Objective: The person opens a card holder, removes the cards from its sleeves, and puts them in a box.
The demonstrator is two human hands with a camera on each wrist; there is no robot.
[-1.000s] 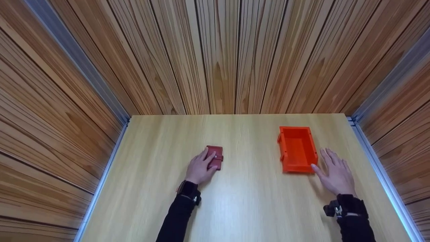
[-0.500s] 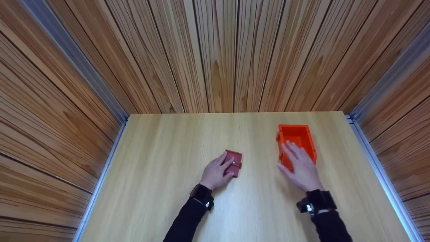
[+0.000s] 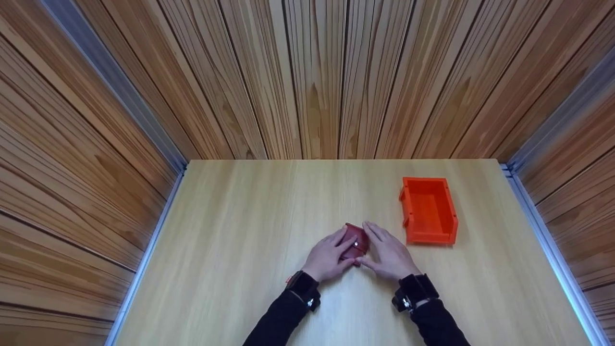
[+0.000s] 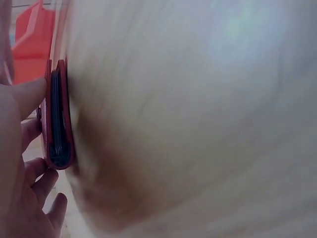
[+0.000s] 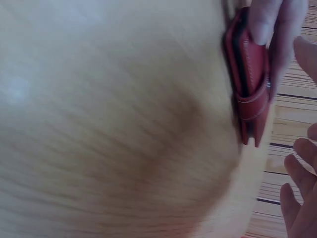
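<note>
A dark red leather card wallet (image 3: 356,244) with a snap strap lies on the table between both hands in the head view. My left hand (image 3: 329,257) holds it from the left, its thumb at the near edge and fingers over the cover and spine. In the left wrist view, the side of the wallet (image 4: 58,116) shows a stack of thin sleeves between the covers. My right hand (image 3: 391,254) is at the wallet's right edge, fingers extended. In the right wrist view, the right fingers (image 5: 299,173) stand apart from the wallet (image 5: 250,74).
An orange-red open plastic bin (image 3: 430,211) stands on the pale wood table (image 3: 259,202), beyond and to the right of the right hand. Wood-plank walls (image 3: 317,81) enclose the table, with metal rails (image 3: 552,254) along its sides.
The left hand has slid the wallet rightward and slightly nearer. The right hand has moved left from beside the bin, across its front, to the wallet. The bin stays in place.
</note>
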